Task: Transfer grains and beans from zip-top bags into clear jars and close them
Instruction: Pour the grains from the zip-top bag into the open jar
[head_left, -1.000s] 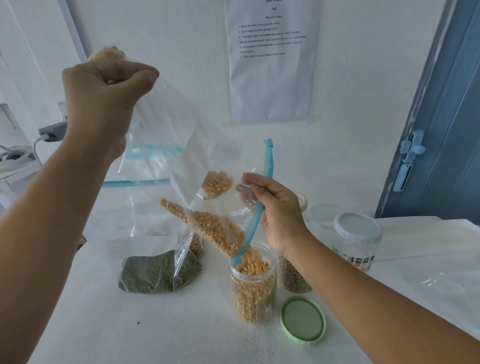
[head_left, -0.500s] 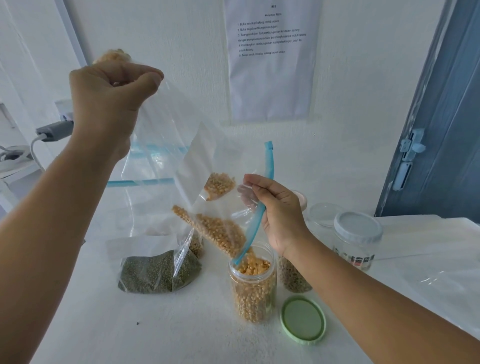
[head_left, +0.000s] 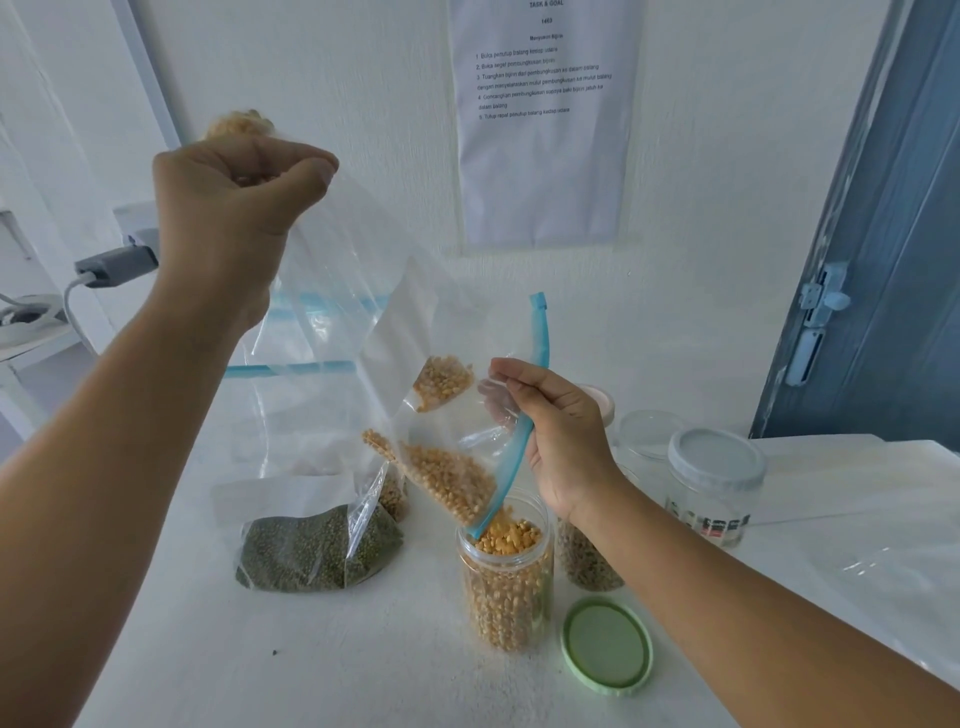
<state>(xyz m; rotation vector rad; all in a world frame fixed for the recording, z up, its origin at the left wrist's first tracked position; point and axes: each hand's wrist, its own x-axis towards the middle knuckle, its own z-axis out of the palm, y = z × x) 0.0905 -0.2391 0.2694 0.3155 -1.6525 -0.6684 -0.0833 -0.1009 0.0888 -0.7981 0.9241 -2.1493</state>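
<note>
Left hand clenches the raised zip-top bag bottom; right hand pinches its blue zipper edge over the open jar. Kernels partly obscured by folds.

Two bare forearms are seen, with no sleeves worn on either. The left hand and right hand are ungloved; short nails are shown.

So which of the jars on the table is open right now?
The jar of yellow corn kernels at front centre, under the bag's mouth; its green lid lies beside it. The jar with the grey-white lid to the right is capped.
</note>
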